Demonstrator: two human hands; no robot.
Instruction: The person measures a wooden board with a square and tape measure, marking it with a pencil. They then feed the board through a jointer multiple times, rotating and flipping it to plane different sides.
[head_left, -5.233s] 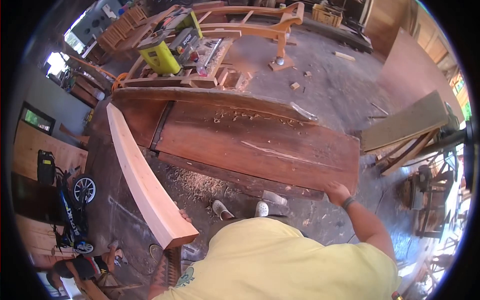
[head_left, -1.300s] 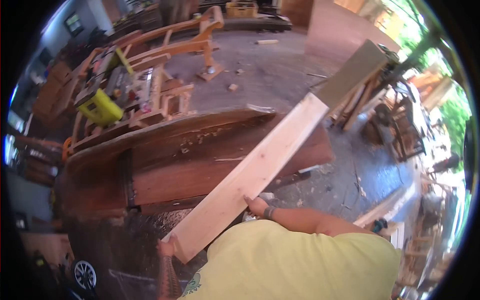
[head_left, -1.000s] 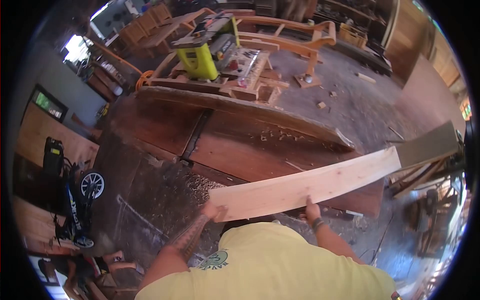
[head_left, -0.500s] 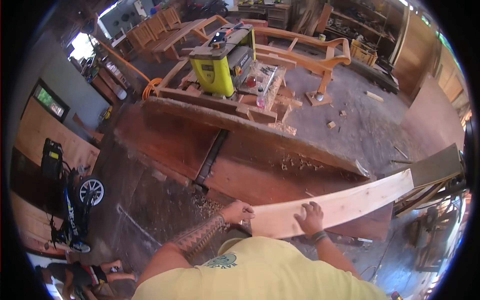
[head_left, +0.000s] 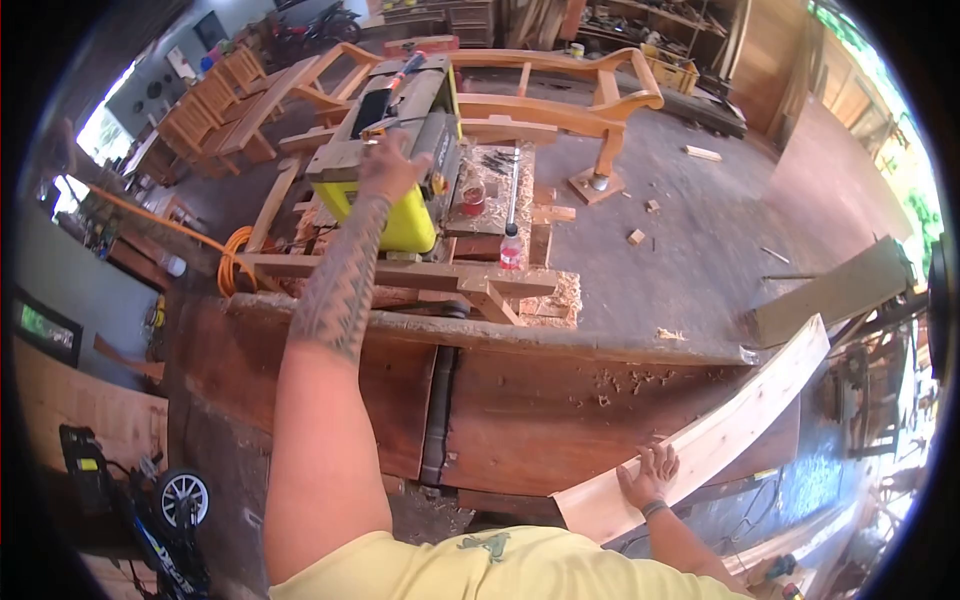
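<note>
My left hand (head_left: 393, 168) is stretched out over the top of the green and grey planer (head_left: 400, 215), its fingers apart near a small yellow and black item (head_left: 374, 132). A dark phone-like object (head_left: 371, 112) lies on the planer top beside it. My right hand (head_left: 648, 474) rests with spread fingers on the pale wooden board (head_left: 740, 405), near its lower left end. The board slants up to the right across the reddish-brown wooden panel (head_left: 560, 425).
Wood shavings and a small bottle (head_left: 511, 248) lie beside the planer. Behind stands a curved wooden frame (head_left: 540, 115). An orange cord (head_left: 236, 262) is coiled at the left, above a small bike (head_left: 180, 510). A wide plank (head_left: 835, 292) leans at the right.
My left hand has left the board's end and reached forward to the planer. The board has tilted more steeply, with my right hand still on it. The view has shifted.
</note>
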